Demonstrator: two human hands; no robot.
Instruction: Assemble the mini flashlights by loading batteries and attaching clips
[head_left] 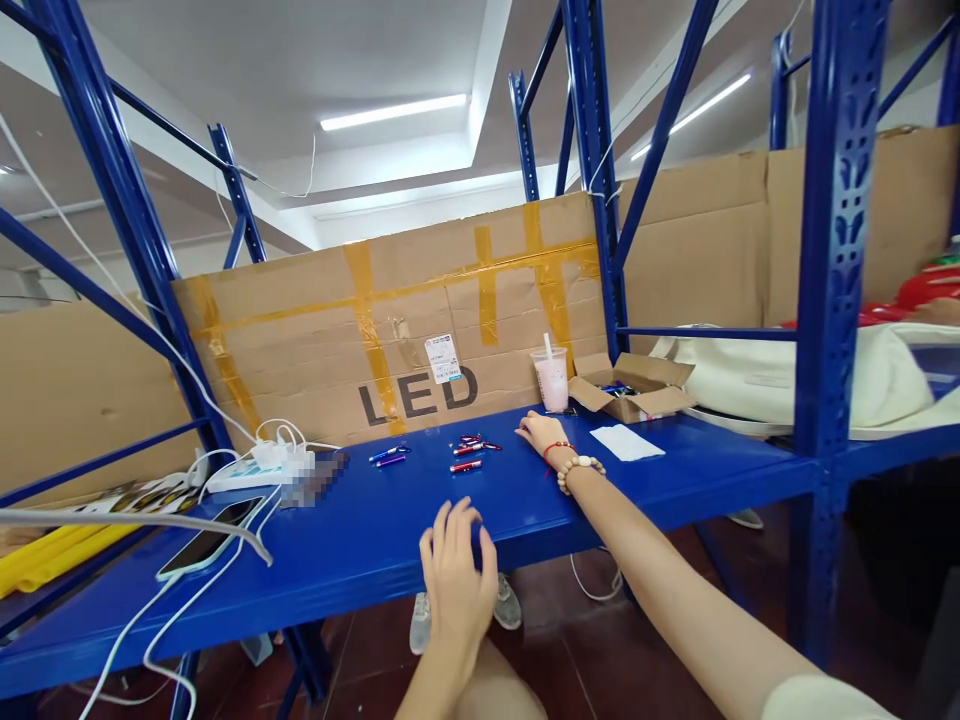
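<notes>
My left hand (454, 555) hovers at the table's front edge, its fingers loosely curved and apart, with nothing in them. Farther forward, my right hand (538, 430) is down at the blue table surface (540, 500), wearing a red cord and a beaded bracelet at the wrist. Its fingers are bent together; whatever they hold, if anything, is hidden. Left of it lie several small red metallic tubes (466, 466), some with clips, like keychain lights. Farther left are a blue tube (382, 455) with a clip and a purple one (391, 461).
A pink drink in a plastic cup (552, 380) stands behind my right hand, beside an open cardboard box (634, 400) holding small dark-blue items. A white tissue (627, 442) lies nearby. At left are a phone (210, 540), cables and a power strip (262, 470). Blue rack posts (832, 300) rise at right.
</notes>
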